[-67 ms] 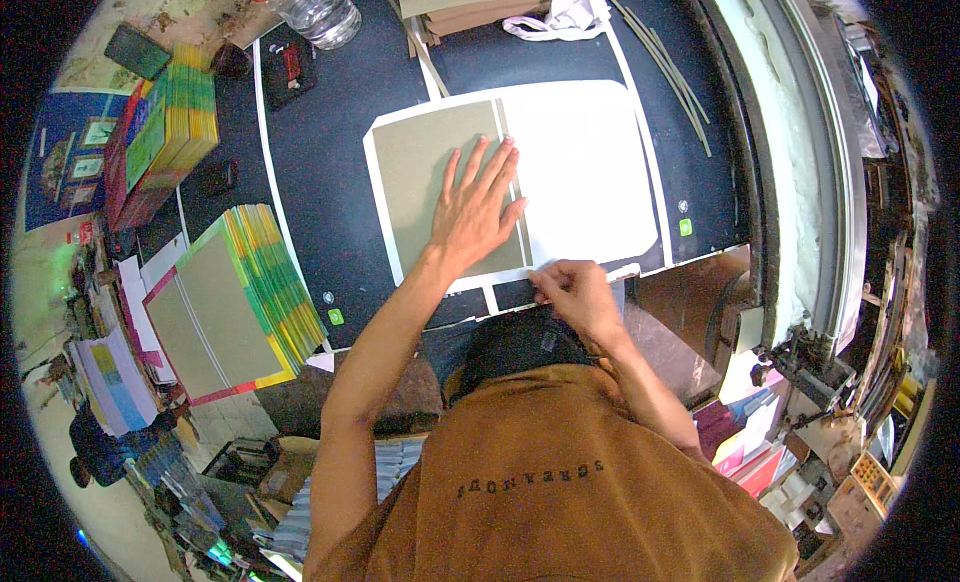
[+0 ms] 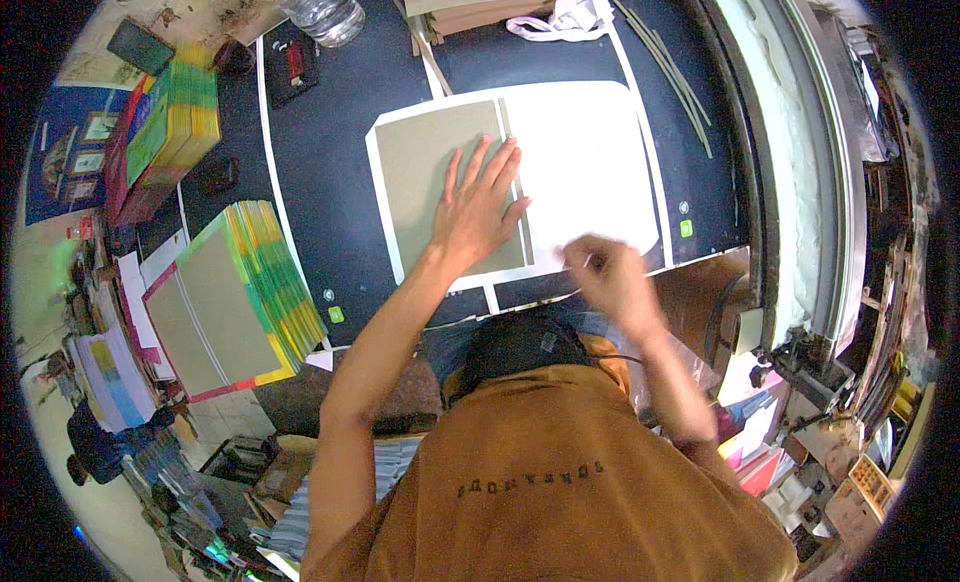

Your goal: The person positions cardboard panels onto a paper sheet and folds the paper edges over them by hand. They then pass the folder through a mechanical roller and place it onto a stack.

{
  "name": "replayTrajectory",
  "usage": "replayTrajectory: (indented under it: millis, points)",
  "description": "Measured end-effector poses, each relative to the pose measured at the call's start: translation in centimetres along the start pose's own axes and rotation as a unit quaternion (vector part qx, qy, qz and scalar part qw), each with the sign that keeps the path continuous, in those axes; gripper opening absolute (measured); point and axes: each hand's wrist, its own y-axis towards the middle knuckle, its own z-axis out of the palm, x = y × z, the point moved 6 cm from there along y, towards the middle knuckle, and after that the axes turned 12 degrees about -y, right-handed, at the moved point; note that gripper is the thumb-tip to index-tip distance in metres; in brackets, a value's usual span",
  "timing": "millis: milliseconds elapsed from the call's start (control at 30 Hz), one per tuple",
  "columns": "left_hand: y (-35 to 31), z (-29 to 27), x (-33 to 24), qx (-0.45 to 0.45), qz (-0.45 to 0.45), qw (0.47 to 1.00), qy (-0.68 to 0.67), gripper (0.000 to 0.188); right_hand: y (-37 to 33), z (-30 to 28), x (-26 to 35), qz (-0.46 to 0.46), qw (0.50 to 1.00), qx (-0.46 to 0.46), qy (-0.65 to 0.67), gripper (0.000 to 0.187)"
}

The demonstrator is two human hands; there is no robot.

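Note:
A white sheet point(image 2: 585, 172) with trimmed corners lies on the dark tabletop. A greyish-brown board point(image 2: 412, 172) covers its left half, and a narrow strip point(image 2: 505, 120) of similar colour runs along the board's right edge with a thin white gap between. My left hand point(image 2: 475, 217) rests flat with fingers spread, pressing on the board, its fingertips reaching the strip. Over the sheet's lower edge, right of the strip, hovers my right hand point(image 2: 618, 287). Its fingers are curled together and blurred; whatever they may hold cannot be made out.
Left, stacked covers with yellow-green edges point(image 2: 270, 282) stand by another bundle point(image 2: 180, 122). Brown boards point(image 2: 490, 12), a white cloth point(image 2: 575, 12) and a clear bottle point(image 2: 325, 17) sit at the back. Thin strips point(image 2: 665, 72) lie right, before a long metal machine bar point(image 2: 800, 182).
My right hand has lifted away from the strip's lower end and moved right and slightly farther from me. My left hand stays in place on the board.

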Motion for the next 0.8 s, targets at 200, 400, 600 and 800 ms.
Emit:
replayTrajectory:
  millis: [200, 400, 600, 800]
  points:
    - [-0.1, -0.6, -0.1, 0.001, 0.004, 1.000, 0.022, 0.069, 21.7, -17.4, 20.1, -0.214, 0.918, -0.269, -0.200, 0.052]
    - [-1.0, -1.5, 1.6, -0.138, 0.021, 0.966, -0.215, 0.063, 34.2, -6.0, 24.3, -0.020, 0.925, -0.185, -0.330, 0.040]
    - [-1.1, -2.1, 0.2, -0.105, 0.040, 0.985, -0.134, 0.069, 28.6, -9.8, 27.0, -0.151, 0.921, -0.175, -0.313, 0.031]
    - [-1.3, -0.7, -0.3, -0.012, 0.063, 0.998, -0.020, 0.093, 7.9, -23.8, 21.3, -0.252, 0.798, -0.383, -0.392, 0.034]
